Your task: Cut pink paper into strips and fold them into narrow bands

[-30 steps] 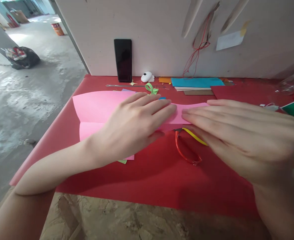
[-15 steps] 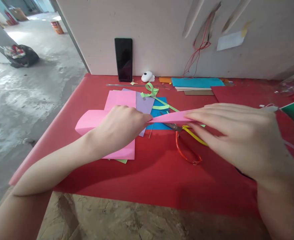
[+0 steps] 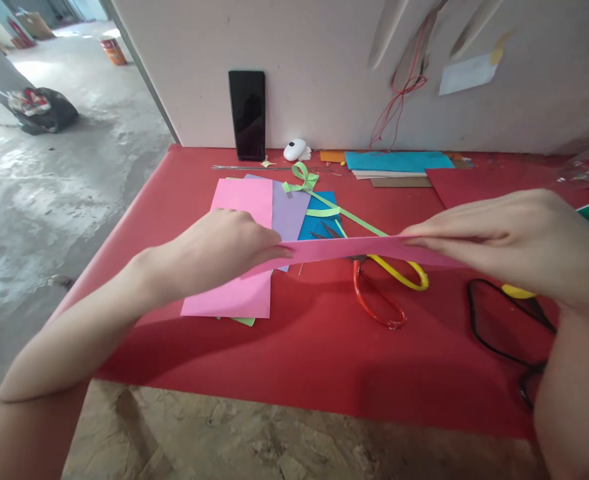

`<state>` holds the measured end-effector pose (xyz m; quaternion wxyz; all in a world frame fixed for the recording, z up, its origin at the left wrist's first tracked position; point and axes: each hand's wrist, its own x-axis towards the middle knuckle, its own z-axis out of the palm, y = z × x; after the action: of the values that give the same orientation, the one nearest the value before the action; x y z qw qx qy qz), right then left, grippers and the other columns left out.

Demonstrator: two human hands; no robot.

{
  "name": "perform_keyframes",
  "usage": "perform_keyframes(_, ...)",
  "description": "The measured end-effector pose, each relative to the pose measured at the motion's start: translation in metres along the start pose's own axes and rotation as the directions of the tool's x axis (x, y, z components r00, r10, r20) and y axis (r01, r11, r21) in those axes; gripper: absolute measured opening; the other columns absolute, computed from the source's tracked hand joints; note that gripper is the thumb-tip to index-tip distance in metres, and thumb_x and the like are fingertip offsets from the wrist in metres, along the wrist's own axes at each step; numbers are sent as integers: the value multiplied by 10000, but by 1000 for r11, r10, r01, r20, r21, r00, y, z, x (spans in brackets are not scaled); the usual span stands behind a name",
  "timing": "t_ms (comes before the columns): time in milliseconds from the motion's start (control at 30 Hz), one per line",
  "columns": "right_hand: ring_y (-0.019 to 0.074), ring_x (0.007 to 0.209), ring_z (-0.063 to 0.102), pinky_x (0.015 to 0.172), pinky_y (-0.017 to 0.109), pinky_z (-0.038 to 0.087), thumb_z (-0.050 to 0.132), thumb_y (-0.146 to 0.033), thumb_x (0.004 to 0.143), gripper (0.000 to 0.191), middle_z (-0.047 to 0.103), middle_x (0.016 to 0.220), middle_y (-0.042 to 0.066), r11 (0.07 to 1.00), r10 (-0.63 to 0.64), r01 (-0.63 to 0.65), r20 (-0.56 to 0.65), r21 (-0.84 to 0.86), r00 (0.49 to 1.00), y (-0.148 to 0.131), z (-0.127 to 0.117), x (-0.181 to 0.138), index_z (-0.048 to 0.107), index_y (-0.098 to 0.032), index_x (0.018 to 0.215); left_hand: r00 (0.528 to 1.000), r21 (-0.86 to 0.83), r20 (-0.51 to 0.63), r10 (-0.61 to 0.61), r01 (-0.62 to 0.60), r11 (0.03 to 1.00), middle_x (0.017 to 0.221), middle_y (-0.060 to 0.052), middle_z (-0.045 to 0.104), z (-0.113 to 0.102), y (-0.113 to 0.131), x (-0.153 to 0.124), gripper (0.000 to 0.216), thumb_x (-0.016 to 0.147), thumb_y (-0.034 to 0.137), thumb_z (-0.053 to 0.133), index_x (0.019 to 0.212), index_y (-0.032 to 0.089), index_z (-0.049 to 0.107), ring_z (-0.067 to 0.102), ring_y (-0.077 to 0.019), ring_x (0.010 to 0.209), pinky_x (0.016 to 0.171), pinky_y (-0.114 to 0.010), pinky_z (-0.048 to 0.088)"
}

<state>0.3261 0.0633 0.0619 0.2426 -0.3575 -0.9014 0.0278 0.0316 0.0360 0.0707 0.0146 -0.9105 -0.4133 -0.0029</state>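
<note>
A pink paper strip is stretched level between my two hands, above the table. My left hand pinches it near the left end between thumb and fingers. Farther right, my right hand pinches the strip, and some of it runs on beneath the fingers. Behind and under the strip lie scissors with one red and one yellow handle, partly covered by it. Below my left hand rests a pink paper sheet, overlapping a purple sheet and a blue sheet.
A thin green paper strip with a curled end lies behind the hands. A black phone leans on the wall beside a white case. Folded blue paper lies at the back. A black cord-like loop is near my right wrist.
My hands have moved apart, the left one leftward and the right one rightward, with a longer stretch of pink strip showing between them. The scissors' yellow handle and the black loop are more exposed.
</note>
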Motion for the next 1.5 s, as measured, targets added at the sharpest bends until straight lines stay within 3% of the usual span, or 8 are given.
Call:
perform_keyframes(133,163,642,696,497,209,507,665,-194,733,141,738,747,-10,927,352,-369,174,73,920,25,-6,-4,778,-267,776,999,-324,34,30,-17,946,466,47,466,8,-17,-4,426,960,339,404,596,166,543,331,-57,400,440,-202,275)
perform_keyframes(267,165,703,687,533,224,479,671,-176,739,136,743,775,-5,861,495,-509,252,-15,831,27,-7,-1,776,-260,758,996,-599,91,-25,75,797,604,16,690,14,-18,-4,318,946,275,432,697,163,595,542,-61,460,511,-175,399)
perform_keyframes(500,146,669,667,582,237,478,637,-261,790,115,735,763,-28,949,276,-296,168,106,946,-11,8,10,748,-241,768,994,-659,111,-21,90,747,534,36,665,15,-16,0,393,945,296,412,599,177,556,563,-69,457,489,-192,398)
perform_keyframes(667,148,608,668,486,238,448,588,-225,828,189,736,753,-39,965,174,-186,80,183,981,-41,37,13,742,-248,720,1000,-273,-25,-16,9,962,653,-4,670,25,-7,0,318,934,311,433,737,175,643,597,-115,563,505,-231,367)
perform_keyframes(867,145,642,691,564,238,501,530,-154,863,252,743,787,-23,974,33,-36,15,223,999,-65,63,13,755,-254,809,995,-88,15,100,-98,991,559,-1,618,30,22,-5,214,903,138,443,871,130,654,523,-126,444,447,-254,304)
perform_keyframes(1067,112,537,654,500,224,485,560,-250,873,221,725,685,-52,968,-108,95,46,234,993,-36,34,15,741,-278,750,994,-289,-73,78,-96,952,505,29,576,11,10,-7,317,940,252,455,733,159,676,412,-69,412,456,-218,302)
perform_keyframes(1300,144,603,693,499,203,538,662,-344,799,113,733,728,-41,969,75,-84,50,233,996,14,17,6,758,-295,767,1000,-461,30,-9,22,887,598,51,590,6,-20,-6,290,912,326,462,776,198,684,420,-53,478,500,-176,341)
perform_keyframes(1500,125,524,659,380,179,464,685,-454,767,169,719,660,-44,983,119,-120,14,142,993,40,4,-3,756,-311,710,996,-462,87,-27,64,884,528,39,324,3,-34,-6,399,894,356,446,545,168,498,239,-59,498,473,-191,258)
